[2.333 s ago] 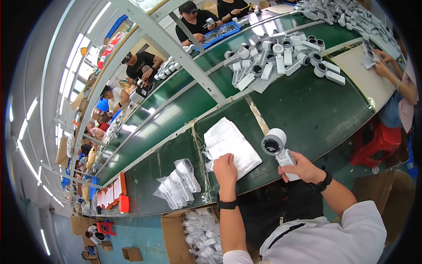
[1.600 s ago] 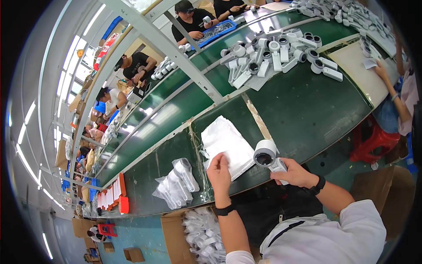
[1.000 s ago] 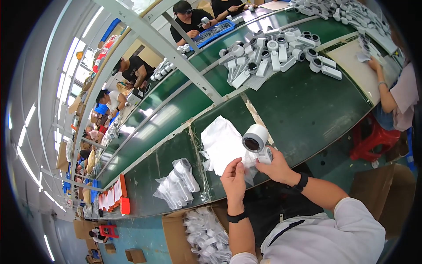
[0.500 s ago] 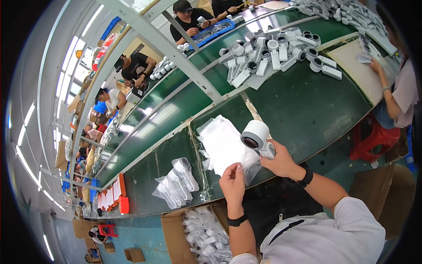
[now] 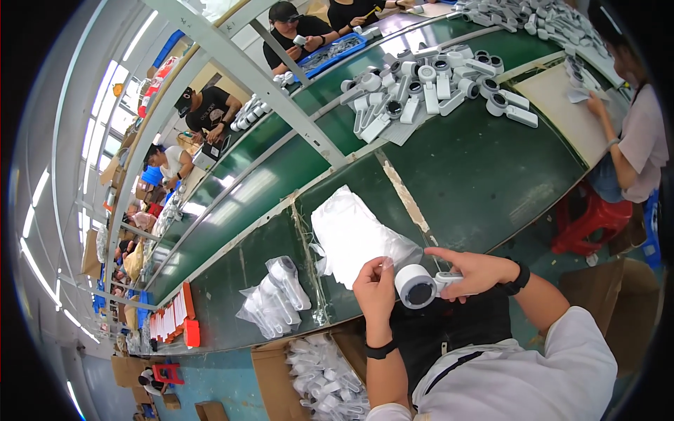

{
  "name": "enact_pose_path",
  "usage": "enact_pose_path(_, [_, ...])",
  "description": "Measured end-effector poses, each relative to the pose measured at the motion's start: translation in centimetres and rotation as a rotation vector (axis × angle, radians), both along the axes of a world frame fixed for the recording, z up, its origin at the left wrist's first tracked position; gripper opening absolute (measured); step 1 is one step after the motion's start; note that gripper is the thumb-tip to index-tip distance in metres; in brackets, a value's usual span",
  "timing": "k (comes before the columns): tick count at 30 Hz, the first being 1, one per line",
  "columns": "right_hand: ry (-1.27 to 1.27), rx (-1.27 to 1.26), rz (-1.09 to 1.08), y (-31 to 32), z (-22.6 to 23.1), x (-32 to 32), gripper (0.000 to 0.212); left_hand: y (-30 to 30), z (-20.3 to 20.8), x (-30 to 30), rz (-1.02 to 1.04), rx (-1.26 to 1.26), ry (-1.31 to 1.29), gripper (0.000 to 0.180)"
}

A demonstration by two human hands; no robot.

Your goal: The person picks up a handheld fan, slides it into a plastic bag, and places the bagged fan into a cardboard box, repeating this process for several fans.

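Note:
My right hand (image 5: pixel 477 272) is closed round the grey-white handle of a handheld device (image 5: pixel 415 286) with a round white head. The device lies on its side, its dark ringed face turned toward me, over the table's front edge. The index finger of that hand stretches toward the clear plastic. Just left of the device, my left hand (image 5: pixel 375 289) pinches the near corner of a thin plastic bag (image 5: pixel 401 250). That bag lies on a stack of white bags (image 5: pixel 351 228). Bagged devices (image 5: pixel 275 298) rest to the left of the stack.
Loose devices (image 5: pixel 421 91) are heaped on the green table (image 5: pixel 484 168) at the back. Below the front edge stands a carton (image 5: pixel 270 375) of bagged devices. Orange-and-white boxes (image 5: pixel 172 316) sit at the far left. A co-worker (image 5: pixel 632 140) works at the right; others sit across the belt.
My right hand has brought the device down and nearer to me, turning its face from the left toward me. My left hand keeps its pinch at the bag's corner. The view has shifted slightly.

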State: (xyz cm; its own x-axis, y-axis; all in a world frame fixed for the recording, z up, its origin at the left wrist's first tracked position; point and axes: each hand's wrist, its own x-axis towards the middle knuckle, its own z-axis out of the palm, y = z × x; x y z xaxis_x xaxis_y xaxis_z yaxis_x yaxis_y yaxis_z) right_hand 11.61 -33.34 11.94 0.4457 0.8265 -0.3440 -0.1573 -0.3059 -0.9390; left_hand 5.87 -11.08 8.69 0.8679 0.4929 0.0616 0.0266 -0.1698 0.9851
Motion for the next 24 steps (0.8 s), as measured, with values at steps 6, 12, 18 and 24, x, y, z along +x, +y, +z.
enact_pose_path(6, [0.042, 0.023, 0.127, 1.8, -2.1, 1.9, 0.099, 1.1, 1.0, -0.6, 0.004, -0.045, 0.038, 0.016])
enact_pose_path(12, [0.094, 0.167, 0.315, 2.8, -3.1, 3.0, 0.086, 2.7, 1.2, -1.2, -0.064, -0.075, 0.063, 0.014])
enact_pose_path(18, [0.115, 0.137, 0.138, 3.1, -2.8, 2.3, 0.075, 4.0, 0.9, -1.8, -0.118, -0.045, 0.074, 0.013])
enact_pose_path(24, [0.047, -0.006, -0.041, 3.4, -1.3, 1.1, 0.073, 2.5, 1.2, -1.7, -0.064, 0.097, -0.001, 0.013])
